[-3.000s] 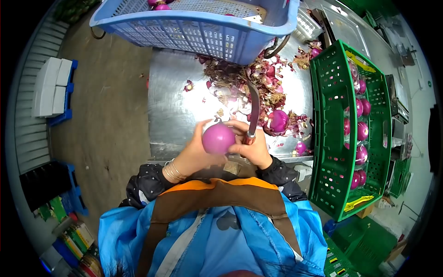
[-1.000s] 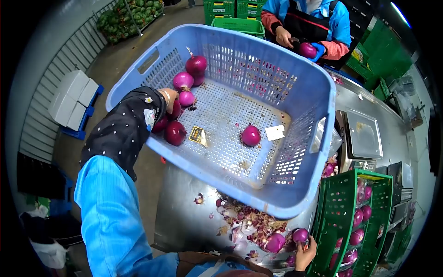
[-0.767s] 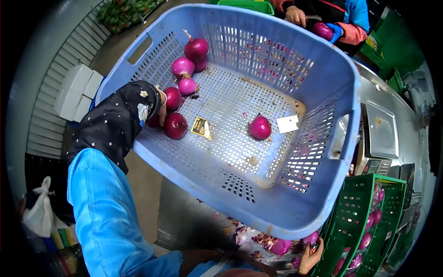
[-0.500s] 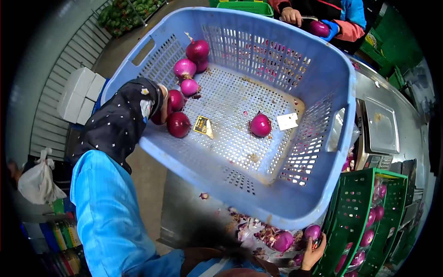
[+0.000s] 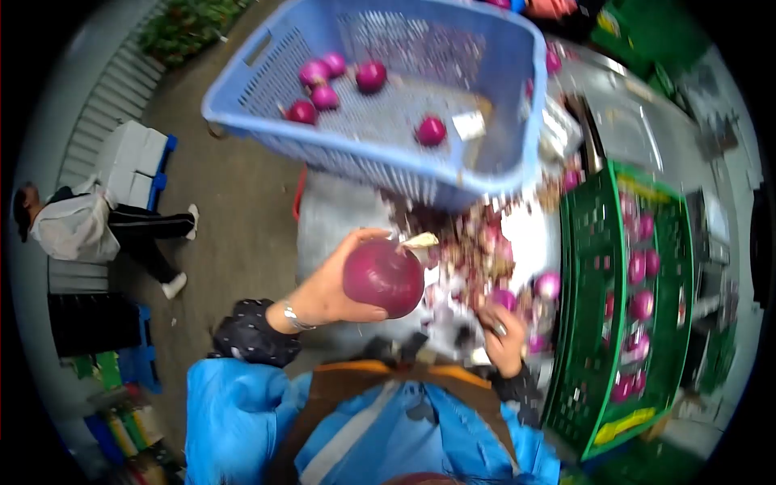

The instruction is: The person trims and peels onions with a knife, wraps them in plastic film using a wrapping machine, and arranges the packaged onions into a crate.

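My left hand (image 5: 323, 293) is wrapped around a large red onion (image 5: 383, 279), its pale dry stem end pointing away to the right. My right hand (image 5: 507, 343) has its fingers curled around a small dark object, too blurred to name. Just beside that hand lie other red onions (image 5: 547, 284) on the metal table. Farther away, the blue plastic basket (image 5: 364, 153) holds several red onions (image 5: 431, 130) and a white card (image 5: 469, 125).
Onion skins (image 5: 485, 234) litter the metal table (image 5: 327, 234). A green crate (image 5: 582, 323) with bagged onions stands on the right. At the left a person (image 5: 73, 226) is on the floor near white boxes (image 5: 133, 158). Part of another person shows at the top.
My left hand has come out of the basket, now with a red onion in it, and is in front of me. My view has shifted, so the basket appears higher up.
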`<act>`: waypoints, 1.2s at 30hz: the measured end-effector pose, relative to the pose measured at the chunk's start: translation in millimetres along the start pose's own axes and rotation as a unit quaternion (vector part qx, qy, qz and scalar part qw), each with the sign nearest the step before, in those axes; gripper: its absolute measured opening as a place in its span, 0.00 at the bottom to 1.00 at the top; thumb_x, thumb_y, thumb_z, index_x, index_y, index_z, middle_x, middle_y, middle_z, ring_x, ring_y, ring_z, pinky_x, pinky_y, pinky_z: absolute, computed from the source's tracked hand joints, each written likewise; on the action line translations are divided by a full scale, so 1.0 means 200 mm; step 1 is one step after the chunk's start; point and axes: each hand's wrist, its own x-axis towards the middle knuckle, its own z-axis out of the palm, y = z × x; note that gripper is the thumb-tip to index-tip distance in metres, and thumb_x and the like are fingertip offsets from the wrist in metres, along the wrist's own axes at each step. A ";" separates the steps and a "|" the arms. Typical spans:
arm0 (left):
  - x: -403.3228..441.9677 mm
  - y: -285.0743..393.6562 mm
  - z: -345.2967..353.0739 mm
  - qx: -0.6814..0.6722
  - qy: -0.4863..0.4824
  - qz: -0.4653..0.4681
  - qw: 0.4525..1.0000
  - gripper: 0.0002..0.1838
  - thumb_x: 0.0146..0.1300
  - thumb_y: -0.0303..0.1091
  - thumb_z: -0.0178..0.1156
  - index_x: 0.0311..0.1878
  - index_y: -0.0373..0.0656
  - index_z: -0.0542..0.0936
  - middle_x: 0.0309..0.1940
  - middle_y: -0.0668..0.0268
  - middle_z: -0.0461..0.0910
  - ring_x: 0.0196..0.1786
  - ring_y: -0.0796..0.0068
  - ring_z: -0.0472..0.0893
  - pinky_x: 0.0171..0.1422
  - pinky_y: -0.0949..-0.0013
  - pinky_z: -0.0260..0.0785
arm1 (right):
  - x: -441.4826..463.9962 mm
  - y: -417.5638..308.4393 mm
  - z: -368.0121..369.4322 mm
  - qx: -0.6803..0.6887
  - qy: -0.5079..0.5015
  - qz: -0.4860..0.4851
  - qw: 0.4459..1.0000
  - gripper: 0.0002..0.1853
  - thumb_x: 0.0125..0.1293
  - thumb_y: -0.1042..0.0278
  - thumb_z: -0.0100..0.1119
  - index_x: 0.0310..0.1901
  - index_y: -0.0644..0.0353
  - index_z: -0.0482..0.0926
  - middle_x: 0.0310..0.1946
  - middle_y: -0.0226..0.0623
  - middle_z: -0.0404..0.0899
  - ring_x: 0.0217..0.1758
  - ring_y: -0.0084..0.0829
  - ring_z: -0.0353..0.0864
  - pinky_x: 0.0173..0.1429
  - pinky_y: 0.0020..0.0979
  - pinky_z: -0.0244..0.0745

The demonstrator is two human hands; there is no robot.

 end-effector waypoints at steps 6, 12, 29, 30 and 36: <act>-0.35 -0.45 0.25 -0.016 -0.059 -0.086 0.994 0.39 0.44 0.30 0.73 0.58 0.39 0.62 0.53 0.62 0.71 0.57 0.73 0.70 0.62 0.66 0.63 | -0.08 -0.14 0.13 -0.037 -0.165 -0.102 0.980 0.13 0.40 0.77 0.54 0.31 0.55 0.81 0.23 0.38 0.79 0.25 0.40 0.79 0.28 0.33 0.74; -0.45 -0.46 0.27 0.015 -0.107 -0.069 0.992 0.45 0.39 0.43 0.75 0.59 0.41 0.63 0.54 0.64 0.70 0.58 0.71 0.70 0.64 0.66 0.61 | -0.16 -0.21 0.12 -0.117 -0.229 -0.118 0.959 0.05 0.44 0.73 0.56 0.27 0.55 0.77 0.20 0.35 0.76 0.24 0.40 0.77 0.25 0.38 0.69; -0.41 -0.33 0.40 0.342 0.061 0.113 0.931 0.43 0.33 0.33 0.76 0.58 0.42 0.68 0.52 0.57 0.73 0.54 0.59 0.76 0.59 0.62 0.68 | -0.19 -0.20 0.16 0.376 -0.172 0.231 0.881 0.20 0.64 0.60 0.54 0.56 0.58 0.72 0.21 0.29 0.74 0.15 0.21 0.69 0.20 0.25 0.64; -0.38 -0.33 0.40 0.315 0.015 0.130 0.940 0.40 0.34 0.32 0.75 0.57 0.43 0.71 0.52 0.56 0.74 0.54 0.54 0.75 0.60 0.60 0.66 | -0.17 -0.19 0.14 0.444 -0.222 0.253 0.830 0.25 0.67 0.54 0.52 0.60 0.60 0.68 0.20 0.27 0.71 0.14 0.18 0.65 0.18 0.23 0.61; -0.38 -0.40 0.36 0.127 0.049 -0.045 0.990 0.49 0.42 0.30 0.76 0.68 0.44 0.59 0.55 0.54 0.74 0.57 0.64 0.75 0.59 0.63 0.71 | -0.11 -0.19 0.22 0.555 -0.188 0.205 0.784 0.32 0.64 0.47 0.55 0.59 0.68 0.65 0.31 0.33 0.74 0.15 0.15 0.62 0.18 0.20 0.60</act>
